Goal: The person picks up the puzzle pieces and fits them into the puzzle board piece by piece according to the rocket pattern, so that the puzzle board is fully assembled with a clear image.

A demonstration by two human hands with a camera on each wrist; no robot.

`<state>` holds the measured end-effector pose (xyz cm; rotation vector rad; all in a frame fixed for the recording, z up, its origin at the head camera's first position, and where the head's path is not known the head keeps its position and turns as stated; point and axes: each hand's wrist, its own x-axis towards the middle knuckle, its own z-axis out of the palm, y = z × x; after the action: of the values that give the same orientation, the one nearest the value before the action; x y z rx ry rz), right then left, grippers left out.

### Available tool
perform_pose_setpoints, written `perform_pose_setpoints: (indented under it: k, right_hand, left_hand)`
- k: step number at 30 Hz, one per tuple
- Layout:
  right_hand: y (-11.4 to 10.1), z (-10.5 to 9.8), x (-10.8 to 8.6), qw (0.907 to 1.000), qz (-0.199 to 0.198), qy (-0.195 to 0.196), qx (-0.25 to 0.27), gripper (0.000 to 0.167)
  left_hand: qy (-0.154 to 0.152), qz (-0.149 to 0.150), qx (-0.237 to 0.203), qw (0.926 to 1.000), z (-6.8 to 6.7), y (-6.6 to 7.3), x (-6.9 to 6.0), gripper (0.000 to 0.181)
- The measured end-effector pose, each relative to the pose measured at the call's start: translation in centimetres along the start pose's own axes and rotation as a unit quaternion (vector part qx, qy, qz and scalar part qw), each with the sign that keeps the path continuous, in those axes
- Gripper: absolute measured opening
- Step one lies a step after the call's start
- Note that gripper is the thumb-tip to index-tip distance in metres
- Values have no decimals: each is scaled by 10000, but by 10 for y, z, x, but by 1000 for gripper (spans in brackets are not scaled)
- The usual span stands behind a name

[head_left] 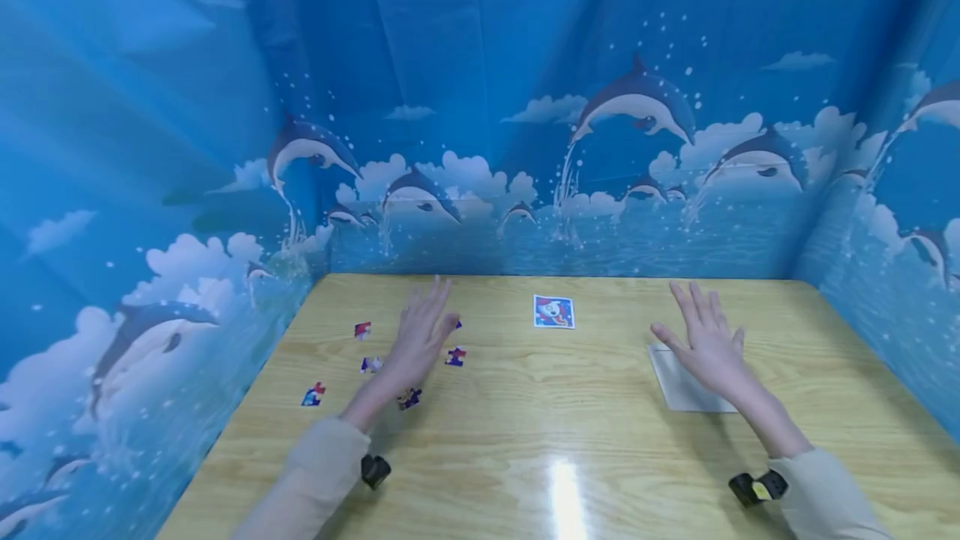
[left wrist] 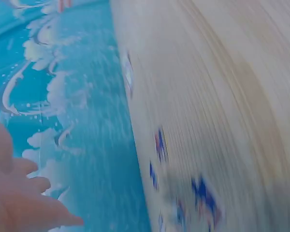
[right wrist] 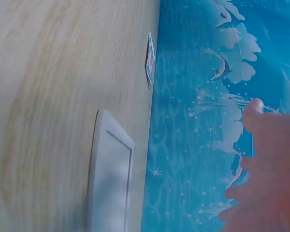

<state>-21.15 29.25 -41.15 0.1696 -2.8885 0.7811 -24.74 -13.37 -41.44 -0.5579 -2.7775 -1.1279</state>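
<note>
In the head view the left hand [head_left: 416, 344] is held above the table with fingers extended, over several scattered puzzle pieces [head_left: 455, 356]; it holds nothing and hides part of some pieces. The right hand [head_left: 708, 348], fingers spread, hovers over a flat white tray [head_left: 686, 386] and covers part of it. Between the hands, farther back, lies a small square picture card [head_left: 554, 312]. The left wrist view shows the left hand [left wrist: 24, 188] off the table surface and blurred pieces [left wrist: 207, 200]. In the right wrist view the right hand [right wrist: 268, 169] is raised beside the tray [right wrist: 111, 179].
The wooden table [head_left: 525, 457] has a bright light reflection near its front. A blue curtain [head_left: 480, 107] printed with dolphins and clouds stands at the back and both sides. More puzzle pieces [head_left: 313, 394] lie towards the table's left edge.
</note>
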Motion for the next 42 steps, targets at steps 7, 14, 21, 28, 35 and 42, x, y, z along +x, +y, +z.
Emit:
perform_pose_setpoints:
  k: [7, 14, 21, 28, 35, 42]
  right_hand:
    - [19, -11, 0, 9945, 215, 590, 844, 71]
    - [47, -21, -9, 9849, 726, 660, 1428, 68]
    - [70, -23, -20, 9866, 919, 410, 1284, 68]
    - [83, -22, -29, 9779, 1170, -258, 1715, 76]
    - [90, -19, -33, 9552, 1435, -485, 2542, 78]
    - [90, -18, -33, 9543, 1636, -670, 2409, 79]
  left_hand:
    - [-143, -227, -2630, 9644, 22, 25, 13, 62]
    - [-873, -277, -4523, 8872, 63, 47, 31, 86]
    - [-1522, -655, -4890, 8564, 101, 65, 37, 85]
    - [-1916, -1088, -5187, 8261, 136, 78, 42, 86]
    - [-2003, -1495, -5387, 8046, 162, 91, 47, 88]
    - [-2048, -1680, -5459, 7949, 179, 102, 47, 87]
